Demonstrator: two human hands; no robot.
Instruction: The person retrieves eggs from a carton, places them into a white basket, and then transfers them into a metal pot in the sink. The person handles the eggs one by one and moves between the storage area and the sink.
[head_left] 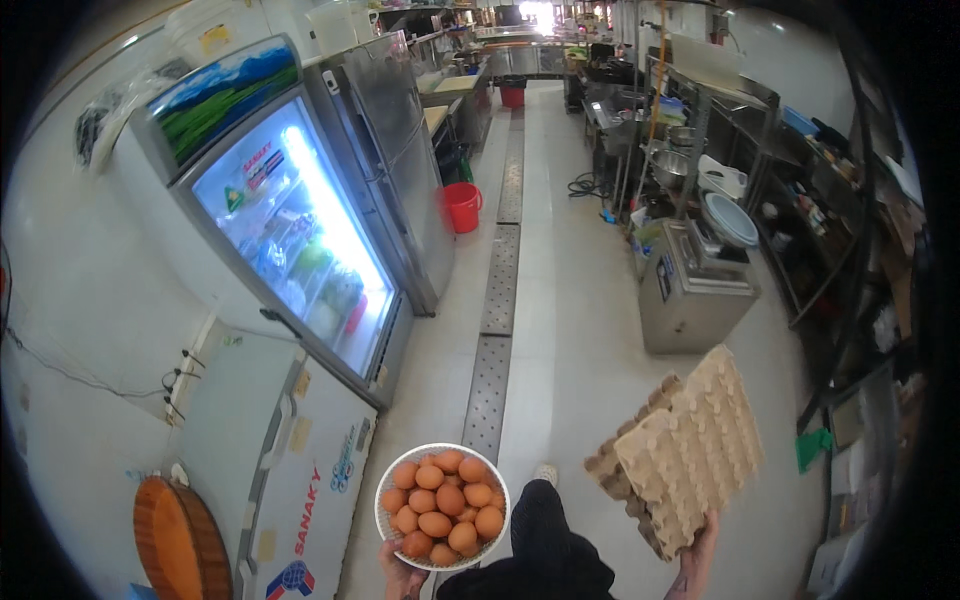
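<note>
In the head view, we stand in a narrow kitchen aisle, a white basket (384, 515) of brown eggs (435, 524) on our left side and cardboard egg trays (690, 440) on our right. Carrying both at once, we would do best to hold the basket's rim level, since the eggs are heaped loosely and the upper ones look likely to roll at a tilt. A palm spread under the basket would steady that weight better than a pinch at the edge. The trays, which look light, call mainly for a firm grip and a path clear of the steel cabinet (690, 300) ahead on the right. We should also watch our footing along the perforated drain cover (490, 390), as the load may block the view of the floor.

Our left hand (400, 578) is clamped on the basket at its lower left; the thumb side shows near the rim, while the remaining fingers are hidden below. The eggs lie inside, just above and to the right of those fingers, apparently untouched. Our right hand (700, 545) grips the trays by their bottom edge, fingers closed on the cardboard, though we cannot see their full wrap. The stack leans up and away from that hand, its bumpy faces showing no eggs.
</note>
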